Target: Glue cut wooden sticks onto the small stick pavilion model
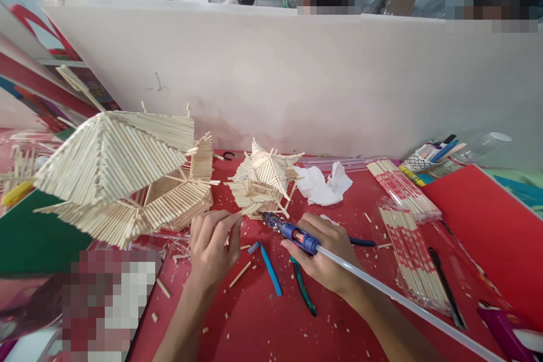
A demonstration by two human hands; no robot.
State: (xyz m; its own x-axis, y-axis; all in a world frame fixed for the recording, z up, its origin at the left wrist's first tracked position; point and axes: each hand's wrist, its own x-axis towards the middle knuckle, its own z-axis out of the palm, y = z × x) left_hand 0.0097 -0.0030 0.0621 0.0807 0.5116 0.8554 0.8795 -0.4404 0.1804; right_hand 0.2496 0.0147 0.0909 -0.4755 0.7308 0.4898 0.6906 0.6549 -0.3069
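My right hand [324,249] is wrapped round a blue hot glue gun [299,236], with a long clear glue stick [403,297] running out of its back. The gun's dark, glue-smeared nozzle points at the lower edge of a small pagoda-like model [265,178] built of wooden sticks. My left hand [215,243] is closed, fingertips pinched on a pale wooden stick at the model's lower left; whether that stick is loose or part of the model, I cannot tell. A larger stick model [123,164] with a sloped roof stands to the left.
Below the hands lie a blue pen-like tool [270,268] and green-handled pliers [303,288], among stick scraps. White tissue [324,184], packs of chopsticks [413,254], a black pen [447,287] and a red board [487,237] are on the right. A pale partition [254,79] rises behind; people are beyond it.
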